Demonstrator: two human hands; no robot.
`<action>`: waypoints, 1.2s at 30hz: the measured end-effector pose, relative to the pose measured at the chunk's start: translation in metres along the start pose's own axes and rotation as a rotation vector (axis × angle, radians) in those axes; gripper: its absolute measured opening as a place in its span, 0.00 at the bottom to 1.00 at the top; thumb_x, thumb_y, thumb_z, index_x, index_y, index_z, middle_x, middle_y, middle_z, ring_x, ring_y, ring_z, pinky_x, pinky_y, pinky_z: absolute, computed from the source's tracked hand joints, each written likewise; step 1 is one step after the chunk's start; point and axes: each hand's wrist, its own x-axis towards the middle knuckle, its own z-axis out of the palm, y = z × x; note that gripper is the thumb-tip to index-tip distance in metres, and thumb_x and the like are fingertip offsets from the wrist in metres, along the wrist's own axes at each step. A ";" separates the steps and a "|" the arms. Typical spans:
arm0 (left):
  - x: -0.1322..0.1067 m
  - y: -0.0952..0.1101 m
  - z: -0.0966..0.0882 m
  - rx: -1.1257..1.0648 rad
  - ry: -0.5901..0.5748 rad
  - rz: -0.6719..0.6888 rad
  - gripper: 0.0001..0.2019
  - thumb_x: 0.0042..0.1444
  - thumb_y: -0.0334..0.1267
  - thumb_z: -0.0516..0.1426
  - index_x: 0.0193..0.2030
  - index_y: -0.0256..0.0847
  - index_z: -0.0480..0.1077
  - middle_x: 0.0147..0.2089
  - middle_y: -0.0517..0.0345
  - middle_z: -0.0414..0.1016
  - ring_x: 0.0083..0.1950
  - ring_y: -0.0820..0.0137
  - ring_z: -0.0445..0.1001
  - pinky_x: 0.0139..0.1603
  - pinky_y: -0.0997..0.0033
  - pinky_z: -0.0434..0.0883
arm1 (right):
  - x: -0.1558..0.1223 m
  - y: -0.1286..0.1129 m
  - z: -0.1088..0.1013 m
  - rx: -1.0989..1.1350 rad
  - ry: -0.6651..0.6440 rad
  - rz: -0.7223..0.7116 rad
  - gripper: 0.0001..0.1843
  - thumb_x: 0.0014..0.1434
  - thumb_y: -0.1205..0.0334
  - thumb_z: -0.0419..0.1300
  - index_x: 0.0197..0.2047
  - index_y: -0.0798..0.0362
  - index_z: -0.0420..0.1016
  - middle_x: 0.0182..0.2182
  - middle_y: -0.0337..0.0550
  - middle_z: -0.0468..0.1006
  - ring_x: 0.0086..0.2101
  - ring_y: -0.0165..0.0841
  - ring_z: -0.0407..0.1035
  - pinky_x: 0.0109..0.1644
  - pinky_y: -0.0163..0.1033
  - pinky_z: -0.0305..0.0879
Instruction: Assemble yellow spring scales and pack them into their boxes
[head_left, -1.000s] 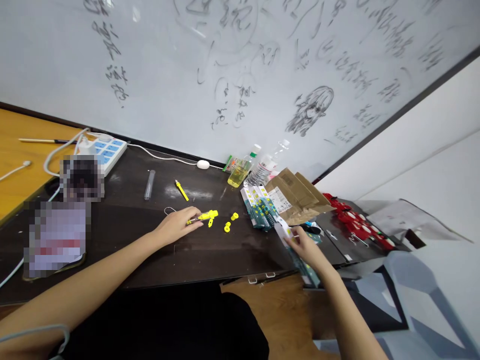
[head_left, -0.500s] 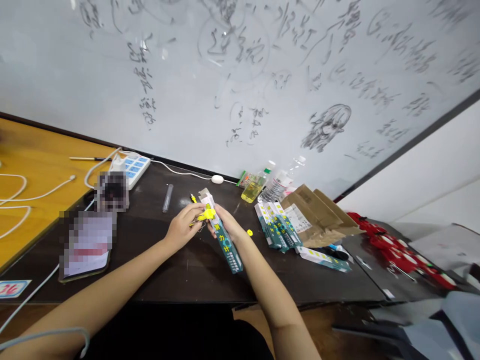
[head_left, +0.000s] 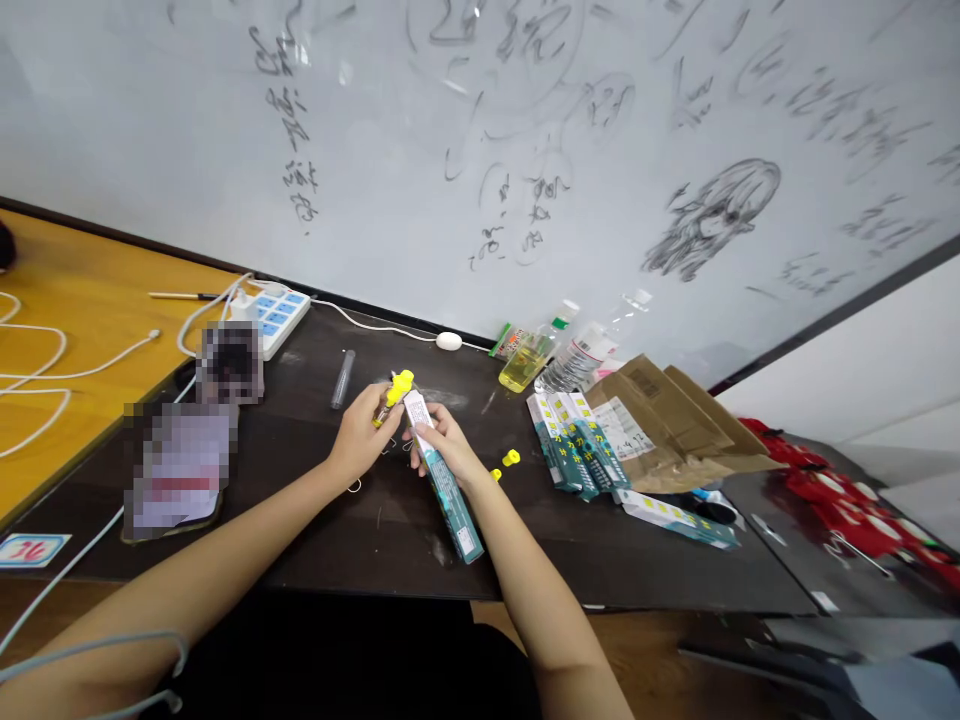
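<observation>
My left hand is closed around a spring scale part with a bright yellow end that sticks up past the fingers. In my right hand is a slim white-and-green spring scale box, tilted, its upper end close to the yellow part. Thin wire hooks show beneath and between the hands, partly hidden. Beside my right wrist, small yellow caps lie on the dark table. A clear plastic tube rests beyond my left hand.
At right are several similar boxes, an opened cardboard carton, a bottle of yellow liquid and a clear bottle. At left are a power strip, a phone and white cables. A whiteboard stands behind.
The yellow part has moved off the box's side to just left of its upper end. The box has turned to show another face. A second yellow cap now shows by my right wrist.
</observation>
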 end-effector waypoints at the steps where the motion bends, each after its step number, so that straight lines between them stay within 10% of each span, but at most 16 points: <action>1: 0.001 0.000 0.000 -0.026 0.001 -0.048 0.10 0.60 0.43 0.52 0.43 0.40 0.66 0.34 0.59 0.70 0.32 0.72 0.70 0.34 0.72 0.70 | -0.001 -0.001 0.001 -0.027 0.007 -0.019 0.27 0.54 0.51 0.63 0.52 0.46 0.54 0.31 0.35 0.73 0.18 0.26 0.69 0.15 0.31 0.67; 7: 0.005 -0.007 0.004 -0.269 -0.060 -0.216 0.12 0.58 0.48 0.53 0.37 0.41 0.64 0.26 0.66 0.63 0.18 0.79 0.59 0.16 0.79 0.60 | -0.011 -0.012 0.009 -0.251 -0.041 -0.059 0.41 0.58 0.53 0.59 0.67 0.35 0.39 0.45 0.44 0.69 0.23 0.26 0.68 0.20 0.35 0.69; 12: 0.002 -0.008 0.006 -0.305 -0.066 -0.179 0.13 0.57 0.48 0.54 0.41 0.40 0.65 0.30 0.64 0.66 0.20 0.79 0.62 0.18 0.79 0.63 | -0.011 -0.016 0.005 -0.421 -0.017 -0.168 0.32 0.58 0.55 0.58 0.64 0.38 0.52 0.61 0.45 0.57 0.46 0.38 0.69 0.45 0.48 0.72; 16: -0.005 -0.004 0.007 -0.210 -0.166 -0.099 0.12 0.57 0.47 0.54 0.41 0.40 0.66 0.30 0.63 0.66 0.24 0.78 0.64 0.26 0.77 0.67 | -0.005 -0.009 -0.003 -0.482 0.063 -0.283 0.31 0.55 0.61 0.59 0.62 0.46 0.56 0.56 0.46 0.64 0.53 0.39 0.62 0.57 0.47 0.61; 22: -0.005 -0.004 0.007 -0.217 -0.261 -0.074 0.14 0.56 0.47 0.55 0.43 0.40 0.67 0.33 0.62 0.67 0.28 0.76 0.66 0.29 0.77 0.70 | -0.001 -0.003 -0.004 -0.434 0.146 -0.258 0.33 0.52 0.64 0.60 0.60 0.47 0.54 0.38 0.40 0.70 0.39 0.34 0.67 0.45 0.41 0.66; 27: -0.003 -0.004 0.010 -0.333 -0.243 -0.144 0.14 0.55 0.47 0.56 0.42 0.40 0.65 0.31 0.63 0.65 0.25 0.77 0.64 0.21 0.79 0.68 | -0.006 -0.010 -0.001 -0.433 0.118 -0.262 0.39 0.55 0.61 0.58 0.67 0.43 0.46 0.45 0.43 0.70 0.43 0.36 0.67 0.49 0.45 0.66; 36: -0.002 -0.006 0.011 -0.285 -0.176 -0.191 0.11 0.54 0.44 0.57 0.38 0.40 0.65 0.27 0.66 0.60 0.23 0.79 0.60 0.19 0.81 0.63 | -0.005 -0.005 -0.004 -0.627 0.004 -0.368 0.21 0.61 0.61 0.50 0.58 0.47 0.62 0.54 0.44 0.66 0.57 0.39 0.59 0.63 0.50 0.54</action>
